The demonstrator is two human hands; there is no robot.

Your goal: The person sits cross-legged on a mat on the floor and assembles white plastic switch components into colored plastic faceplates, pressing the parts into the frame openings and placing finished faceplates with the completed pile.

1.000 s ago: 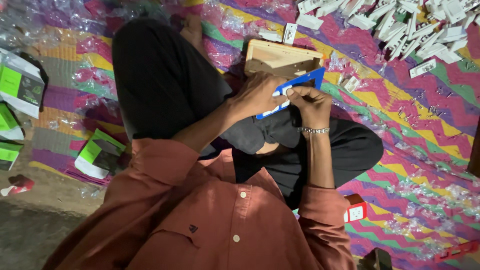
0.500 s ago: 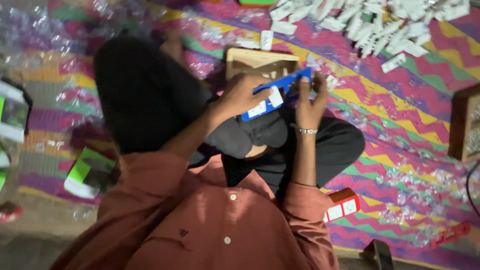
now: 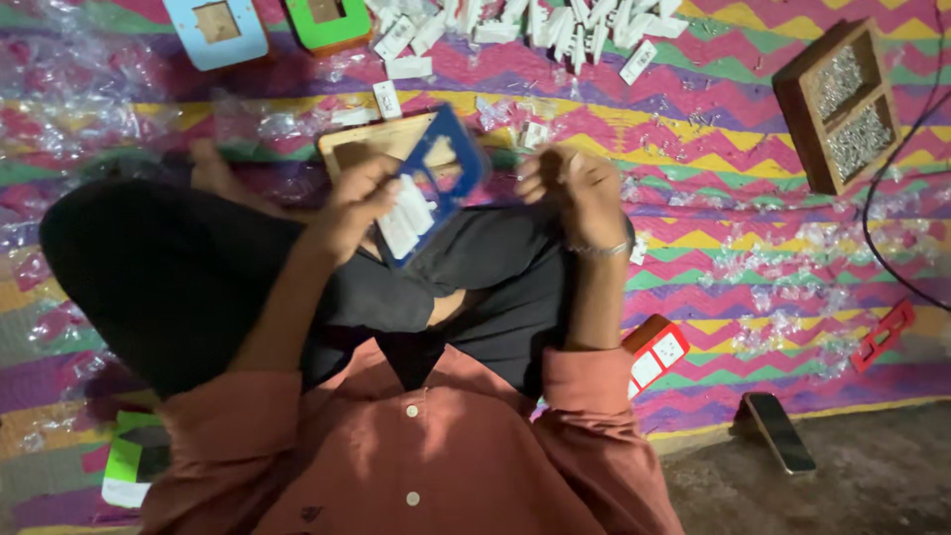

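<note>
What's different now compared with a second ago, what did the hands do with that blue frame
The right hand has let go of the blue frame and pulled off to the side, loosely closed. The left hand now holds the frame alone and has tilted it more upright. The camera view also shifted, so a wooden tray shows. The wooden board stays behind the frame, and the person remains seated cross-legged on the mat.

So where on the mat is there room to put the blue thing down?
The barest patch lies on the mat between the right hand and the wooden tray. Another is below that tray, though plastic scraps litter it. The top is crowded with white parts. The left hand holds the blue frame over the wooden board.
</note>
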